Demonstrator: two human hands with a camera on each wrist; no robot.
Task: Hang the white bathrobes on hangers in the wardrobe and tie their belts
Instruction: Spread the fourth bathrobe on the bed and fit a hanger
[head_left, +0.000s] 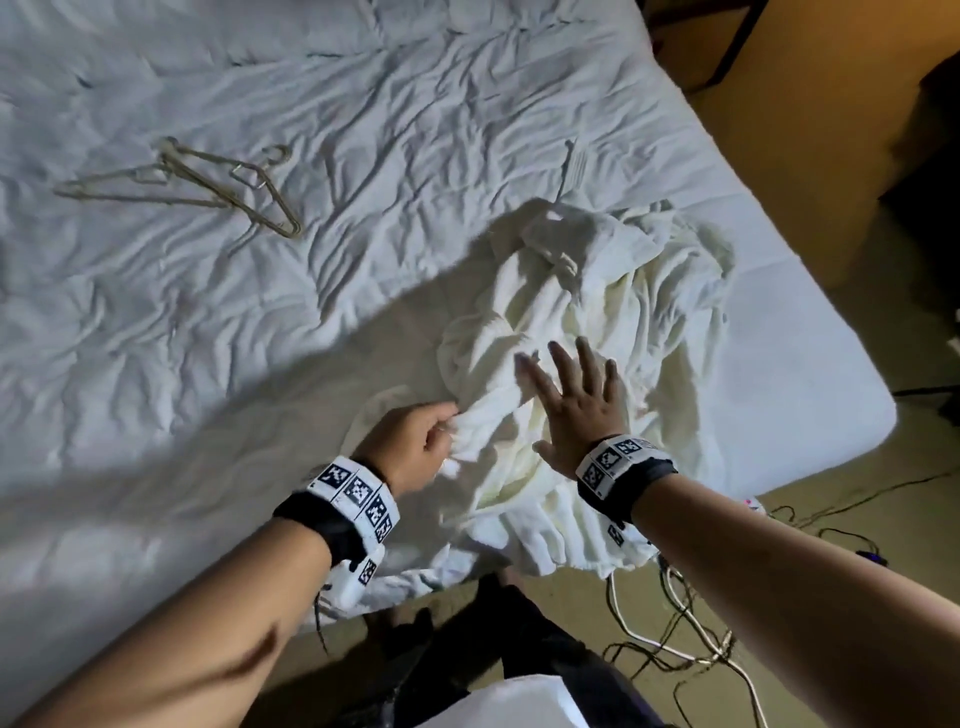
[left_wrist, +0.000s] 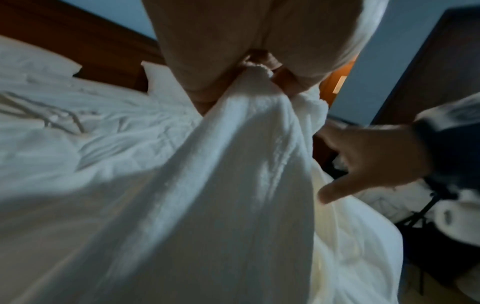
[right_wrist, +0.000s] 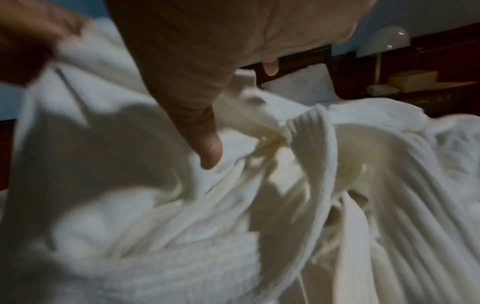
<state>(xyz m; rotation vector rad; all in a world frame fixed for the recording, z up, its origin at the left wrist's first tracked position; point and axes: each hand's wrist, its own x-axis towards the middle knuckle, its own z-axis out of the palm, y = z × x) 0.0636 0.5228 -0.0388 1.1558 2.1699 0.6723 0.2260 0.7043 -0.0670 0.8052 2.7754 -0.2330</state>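
Note:
A crumpled white bathrobe (head_left: 597, 322) lies in a heap near the bed's right corner, part of it hanging over the edge. My left hand (head_left: 415, 441) grips a bunched fold of the bathrobe (left_wrist: 233, 164), fingers curled round the cloth. My right hand (head_left: 571, 400) hovers spread over the heap, fingers straight, holding nothing; its thumb (right_wrist: 207, 148) points down at the bathrobe (right_wrist: 233, 205). Thin metal hangers (head_left: 208, 184) lie on the bed at the far left, away from both hands. A ribbed band of the robe (right_wrist: 311, 148) crosses the folds.
The bed (head_left: 260, 338) has a wrinkled white sheet. Cables (head_left: 691, 639) trail on the floor by the bed's near right corner. A wooden headboard, pillows (right_wrist: 303, 86) and a bedside lamp (right_wrist: 381, 47) stand at the far end. Dark furniture (head_left: 924, 130) stands right.

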